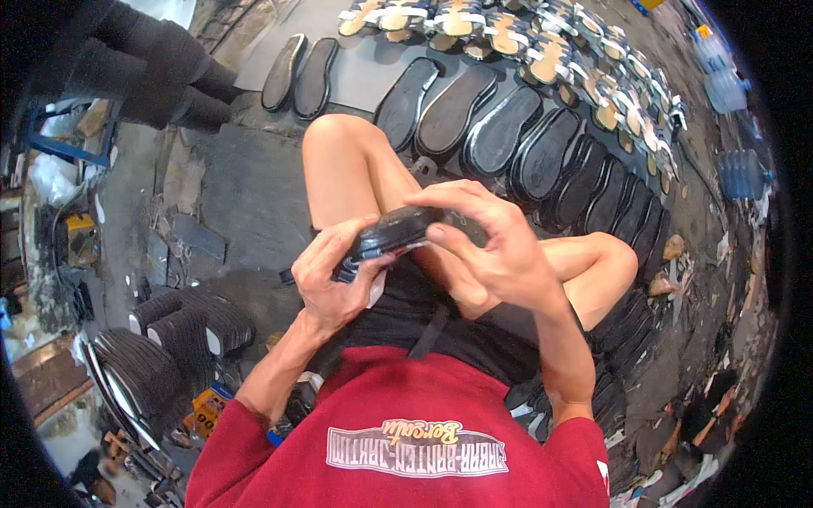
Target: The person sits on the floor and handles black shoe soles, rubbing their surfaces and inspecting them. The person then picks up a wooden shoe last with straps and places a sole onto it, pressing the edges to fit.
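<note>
Above my lap I hold a black sandal [391, 230], turned so that its dark sole faces up and away. My left hand [326, 273] is wrapped round its near left part, the thumb along the side. At the other end my right hand [495, 245] has its fingers over the top edge and its thumb against the side. A pale bit shows below my left hand. The straps are mostly hidden by my fingers.
Beyond my knees stands a row of black soles [474, 110], curving round to the right. Behind it are rows of sandals [508, 34] with tan insoles. Stacked dark soles [182, 334] lie at the left. Water jugs [737, 173] stand far right; another person's legs [161, 68] show upper left.
</note>
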Available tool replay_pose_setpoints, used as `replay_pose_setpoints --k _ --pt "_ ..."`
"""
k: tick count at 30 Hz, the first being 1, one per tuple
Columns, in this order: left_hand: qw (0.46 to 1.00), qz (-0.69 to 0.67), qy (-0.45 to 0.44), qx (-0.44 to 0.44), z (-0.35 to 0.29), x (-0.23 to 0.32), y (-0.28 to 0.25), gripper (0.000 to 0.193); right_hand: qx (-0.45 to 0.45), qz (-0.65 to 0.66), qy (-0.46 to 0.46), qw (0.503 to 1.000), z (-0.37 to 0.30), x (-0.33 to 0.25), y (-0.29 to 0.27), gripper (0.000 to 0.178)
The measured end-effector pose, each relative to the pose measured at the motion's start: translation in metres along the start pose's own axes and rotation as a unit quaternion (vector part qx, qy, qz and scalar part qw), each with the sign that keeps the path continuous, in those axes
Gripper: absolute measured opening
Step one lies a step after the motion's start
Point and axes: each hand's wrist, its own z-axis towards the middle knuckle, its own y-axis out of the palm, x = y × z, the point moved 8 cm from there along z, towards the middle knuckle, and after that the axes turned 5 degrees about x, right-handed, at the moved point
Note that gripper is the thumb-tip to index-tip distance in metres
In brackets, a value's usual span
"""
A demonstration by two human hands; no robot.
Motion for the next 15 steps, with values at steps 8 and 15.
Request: replay_pose_setpoints --k 8,15 --pt "0.991 -0.122 -0.011 0.045 -0.006 0.008 -0.028 0.048 -0.027 0.119 -0.012 0.992 -0.008 0.012 0.012 0.052" --pt "0.998 -0.053 0.047 -0.005 0.022 0.039 -0.030 0.048 -0.010 0.046 -0.076 0.996 0.013 -0.007 0.021 0.042"
